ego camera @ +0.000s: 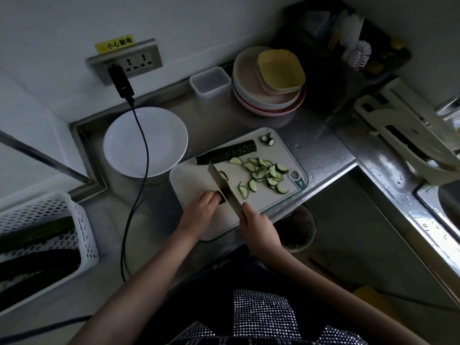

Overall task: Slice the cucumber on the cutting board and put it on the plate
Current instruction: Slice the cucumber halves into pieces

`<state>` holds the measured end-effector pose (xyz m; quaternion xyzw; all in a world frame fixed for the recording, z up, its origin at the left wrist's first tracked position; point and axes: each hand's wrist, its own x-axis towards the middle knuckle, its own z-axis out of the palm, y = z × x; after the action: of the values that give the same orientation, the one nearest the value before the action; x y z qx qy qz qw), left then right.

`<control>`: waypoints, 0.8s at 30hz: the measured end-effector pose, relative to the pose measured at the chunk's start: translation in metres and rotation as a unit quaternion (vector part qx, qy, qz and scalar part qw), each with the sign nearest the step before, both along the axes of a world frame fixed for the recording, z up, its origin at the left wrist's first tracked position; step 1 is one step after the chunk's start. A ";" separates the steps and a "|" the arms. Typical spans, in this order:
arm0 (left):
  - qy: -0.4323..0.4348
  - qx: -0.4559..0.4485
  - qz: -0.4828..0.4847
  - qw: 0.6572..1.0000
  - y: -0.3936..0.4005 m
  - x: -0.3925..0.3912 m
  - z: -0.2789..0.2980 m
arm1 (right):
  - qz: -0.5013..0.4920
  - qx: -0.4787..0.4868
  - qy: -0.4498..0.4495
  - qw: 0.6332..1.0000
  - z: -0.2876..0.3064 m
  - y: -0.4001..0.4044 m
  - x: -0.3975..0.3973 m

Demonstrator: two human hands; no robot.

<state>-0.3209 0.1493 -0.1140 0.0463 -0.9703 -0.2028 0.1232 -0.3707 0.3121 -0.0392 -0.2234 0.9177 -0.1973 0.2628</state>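
The left hand (202, 204) pins a short cucumber stub (222, 197) under curled fingers on the cutting board (196, 178), its cut end touching the cleaver (224, 189) gripped by the right hand (257, 226) (a second half (227, 152) lies beyond the blade tip).

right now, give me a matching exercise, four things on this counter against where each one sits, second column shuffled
Things:
1. white plate
2. cucumber slices
3. long cucumber piece
4. clear container

Places:
A. far edge of the cutting board
B. left of the stacked plates
C. right part of the board
D. on the counter, left of the board

Pairs: 1-D, 2-C, 3-A, 4-B
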 end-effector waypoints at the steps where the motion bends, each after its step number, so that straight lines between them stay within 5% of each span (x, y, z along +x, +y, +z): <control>1: 0.000 -0.001 0.001 1.000 0.001 0.000 0.000 | -0.002 0.000 -0.004 1.000 -0.001 -0.001 0.000; 24: -0.013 0.010 0.009 1.000 0.001 0.001 0.004 | 0.037 0.063 0.006 0.997 -0.012 -0.002 -0.004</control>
<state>-0.3204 0.1501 -0.1097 0.0593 -0.9692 -0.2112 0.1117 -0.3751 0.3099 -0.0516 -0.2416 0.9208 -0.1280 0.2782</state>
